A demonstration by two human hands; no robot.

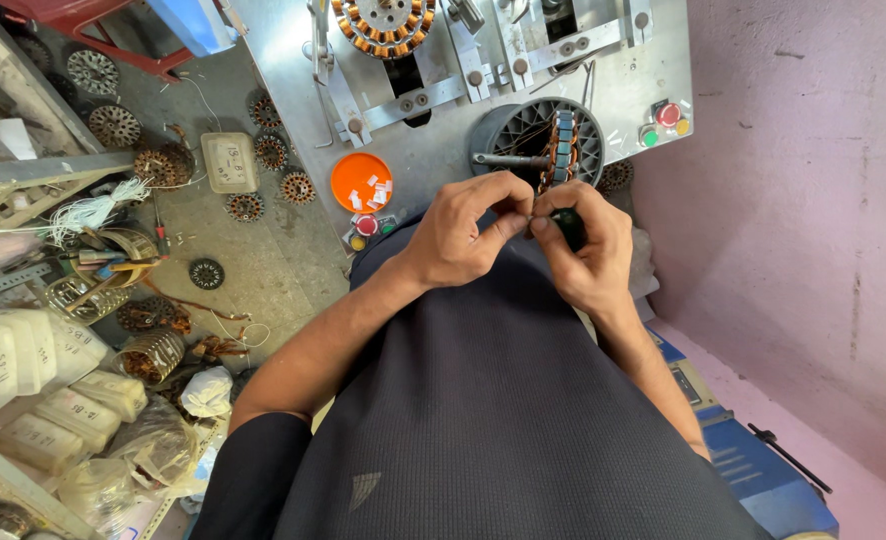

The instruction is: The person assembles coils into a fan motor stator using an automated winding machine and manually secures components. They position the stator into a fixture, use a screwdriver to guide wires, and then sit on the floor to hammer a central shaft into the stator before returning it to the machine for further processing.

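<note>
Left hand (455, 232) pinching something thin at fingertips, too small to tell; right hand (585, 250) closed on dark green tool (567, 226). Just beyond, partly wound stator (561, 150) on grey machine surface (443, 150): some copper coils done, winding unfinished. Orange lid (361, 181) leftward.

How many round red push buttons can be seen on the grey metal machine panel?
2. One round red push button sits at the panel's right edge; another red button sits below the orange round lid. Others may be hidden.

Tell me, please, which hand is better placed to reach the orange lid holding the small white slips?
Probably the left hand: it sits nearer the orange lid, and the right hand is busy gripping a dark-handled tool.
</note>
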